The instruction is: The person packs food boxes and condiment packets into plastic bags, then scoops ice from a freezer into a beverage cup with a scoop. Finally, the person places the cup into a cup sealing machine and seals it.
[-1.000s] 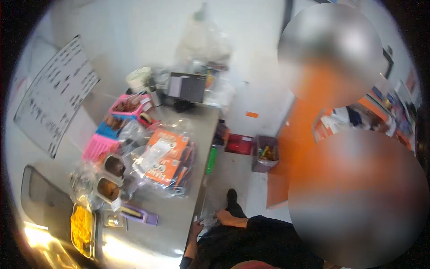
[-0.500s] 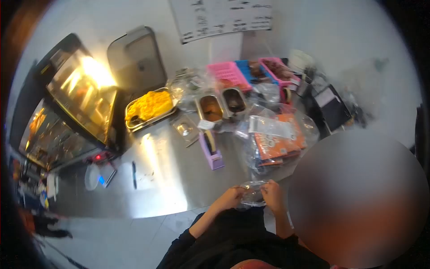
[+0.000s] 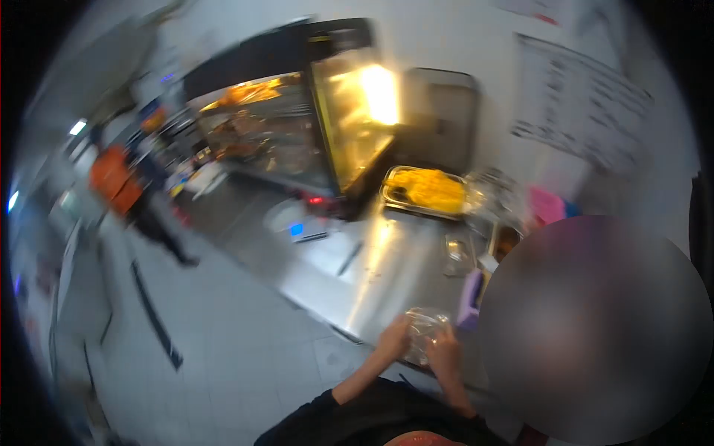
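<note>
Clear plastic makes up the crumpled bag (image 3: 428, 325) held between the two hands, in front of the body at the near edge of the steel counter (image 3: 405, 279). Half a second ago its visible part stretched mostly side to side; now it stands longer away from the body, its far edge towards the counter. The folds blur its true long axis. The left hand (image 3: 394, 337) has its fingers curled, pinching the left edge; the right hand (image 3: 444, 351) pinches the opposite side, though blur hides exactly which fingertips meet.

Just beyond the right hand lies a purple tape dispenser (image 3: 469, 299), partly covered by the blurred disc. Farther out are a dark pen (image 3: 349, 259) and a metal tray (image 3: 424, 213) heaped with yellow food (image 3: 429, 189). The view has swung left, bringing the lit display cabinet (image 3: 260, 137) nearer the middle and a person in orange (image 3: 117, 182) more fully into sight.
</note>
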Tool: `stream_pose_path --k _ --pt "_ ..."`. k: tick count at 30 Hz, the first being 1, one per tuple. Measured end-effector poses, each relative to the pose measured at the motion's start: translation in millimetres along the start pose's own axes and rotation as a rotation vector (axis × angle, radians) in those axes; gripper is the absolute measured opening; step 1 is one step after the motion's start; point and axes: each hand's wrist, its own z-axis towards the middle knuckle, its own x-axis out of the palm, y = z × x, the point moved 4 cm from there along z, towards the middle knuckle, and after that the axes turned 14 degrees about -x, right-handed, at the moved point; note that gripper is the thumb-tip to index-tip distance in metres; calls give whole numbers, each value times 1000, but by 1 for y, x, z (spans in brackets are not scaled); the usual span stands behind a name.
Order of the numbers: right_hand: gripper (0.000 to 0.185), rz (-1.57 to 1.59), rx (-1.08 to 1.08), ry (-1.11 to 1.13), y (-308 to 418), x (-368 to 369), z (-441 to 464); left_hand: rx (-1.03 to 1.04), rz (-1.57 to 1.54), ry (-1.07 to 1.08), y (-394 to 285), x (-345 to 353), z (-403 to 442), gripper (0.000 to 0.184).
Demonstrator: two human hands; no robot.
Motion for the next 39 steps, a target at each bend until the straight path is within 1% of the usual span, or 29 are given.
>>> stream_pose_path --k 1,3,5,7,9,13,15,17,19,21,22,24,25,27,30,31,32,34,36,38,39 --pt "35 -17 -34 -28 -3 4 -3 -10 -47 25 8 5 1 36" --pt "34 111 7 25 -19 10 -9 -87 -32 114 4 10 -3 36" --pt "32 156 -7 92 -21 13 -9 -144 -12 176 -7 -9 -14 37" --pt "30 178 -21 130 -24 15 -9 -168 -8 246 -2 -7 -17 37" --pt "29 202 -53 140 -28 16 -6 -147 -56 210 7 -6 -17 33" --pt "33 232 -113 133 -26 13 2 -112 -102 146 9 -15 -21 29" --pt "35 239 -134 156 -29 16 5 -110 -164 121 12 -13 -20 30" --pt "35 281 -111 155 -32 17 7 -93 -216 98 15 -11 -20 31" --pt "35 315 -97 124 -38 20 11 -61 -258 73 15 -11 -21 34" --pt "34 345 -90 62 -48 24 15 25 -236 -54 11 -20 -26 37" --pt "33 314 -100 76 -52 26 21 67 -224 -118 9 -25 -30 39" --pt "32 244 -120 110 -63 26 32 42 -271 -205 11 -37 -34 38" --pt "34 278 -72 92 -69 27 37 26 -300 -249 13 -42 -38 38" --pt "36 350 18 55 -77 33 54 -66 -336 -270 22 -51 -49 38" --pt "39 338 -65 -106 -105 58 81 -181 -359 -347 50 -63 -74 37" --pt "40 422 17 -129 -112 65 90 -217 -345 -377 60 -69 -86 37" --pt "37 147 -289 -225 -145 90 101 -255 -330 -406 71 -75 -99 37" --pt "31 1064 238 -213 -134 90 119 -397 -354 -479 96 -86 -129 33" --pt "26 1296 392 -347 -150 102 135 -512 -330 -562 123 -99 -157 31" --pt "25 1270 375 -326 -184 123 148 -604 -263 -648 152 -113 -185 29" --pt "29 1129 445 -283 -182 123 151 -649 -279 -689 165 -122 -196 28"
